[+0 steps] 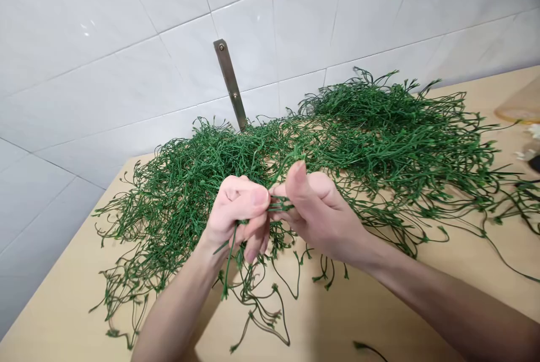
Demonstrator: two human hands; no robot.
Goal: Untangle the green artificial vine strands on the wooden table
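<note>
Several thin green artificial stems (279,203) run between my two hands above the table. My left hand (240,210) is closed around them, thumb pressed on the fingers, and stem ends hang out below it. My right hand (316,204) meets it fingertip to fingertip, its thumb raised and its curled fingers around the other side of the same stems. A lighter green stem tip (295,155) sticks up beside the right thumb. Behind the hands lie two tangled heaps of such stems, a left heap (181,193) and a larger right heap (392,131).
The wooden table (337,322) stands against a white tiled wall (295,24). A metal bracket (230,83) with bolts rises at the back. Loose stems (265,317) lie near the front. At the right edge are a translucent orange-rimmed container (521,104) and small white pieces (527,155).
</note>
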